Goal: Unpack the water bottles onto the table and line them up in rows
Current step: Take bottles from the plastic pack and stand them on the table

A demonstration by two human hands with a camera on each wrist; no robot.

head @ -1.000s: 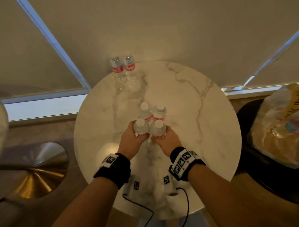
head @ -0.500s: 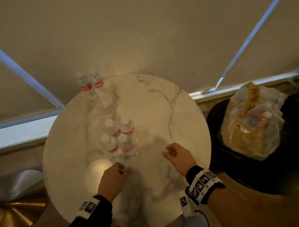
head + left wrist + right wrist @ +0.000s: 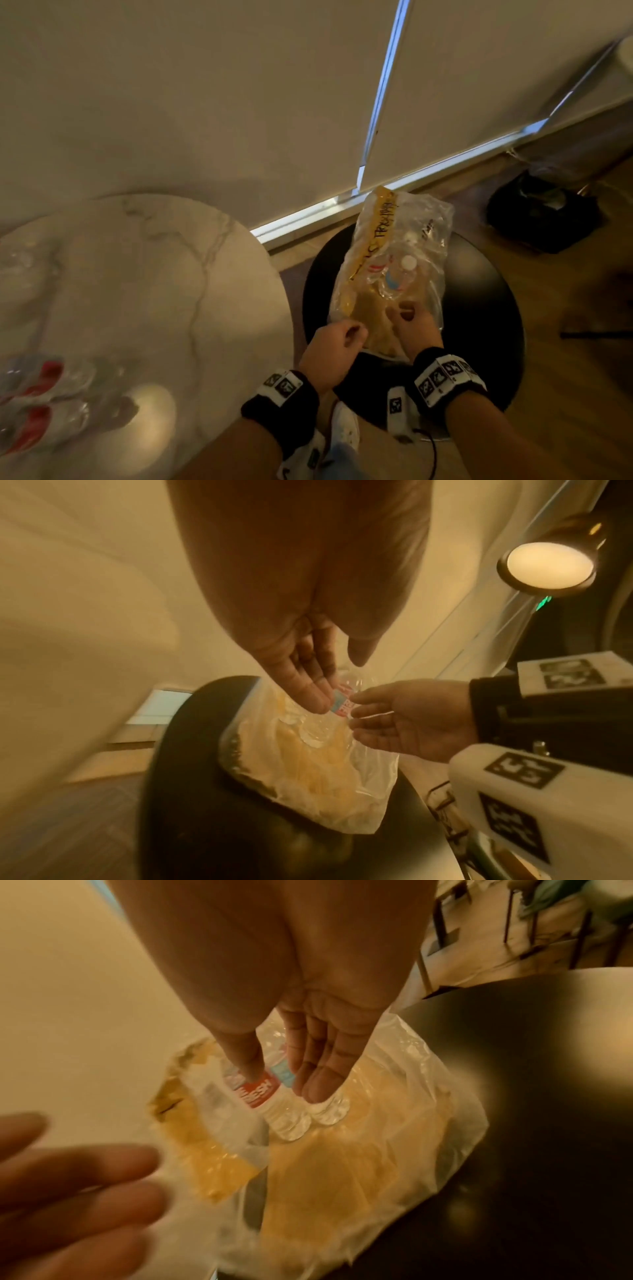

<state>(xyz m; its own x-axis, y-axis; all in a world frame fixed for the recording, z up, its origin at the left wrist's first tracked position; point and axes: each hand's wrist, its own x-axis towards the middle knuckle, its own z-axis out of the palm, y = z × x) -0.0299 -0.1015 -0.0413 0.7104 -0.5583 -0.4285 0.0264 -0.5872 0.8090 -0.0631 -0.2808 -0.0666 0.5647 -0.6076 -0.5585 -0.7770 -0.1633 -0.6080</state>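
A clear and yellow plastic bag (image 3: 376, 246) lies on a round black stool (image 3: 479, 308) to the right of the marble table (image 3: 154, 291). Inside it show red-labelled water bottles (image 3: 399, 277), two side by side in the right wrist view (image 3: 284, 1118). My right hand (image 3: 400, 311) reaches into the bag's mouth with straight fingers (image 3: 318, 1085) over those bottles and its thumb at one label. My left hand (image 3: 352, 335) hovers open at the bag's near left edge, holding nothing (image 3: 339, 683). Blurred bottles (image 3: 44, 404) stand at the table's near left.
Drawn window blinds (image 3: 239, 102) run behind the table and stool. A dark bag (image 3: 541, 212) sits on the wooden floor at the far right. My white shoe (image 3: 346, 425) shows between table and stool. A lit lamp (image 3: 548, 564) appears in the left wrist view.
Both hands let go of the bottles grouped on the table and swung right to the bag on the stool. My view turned right with them.
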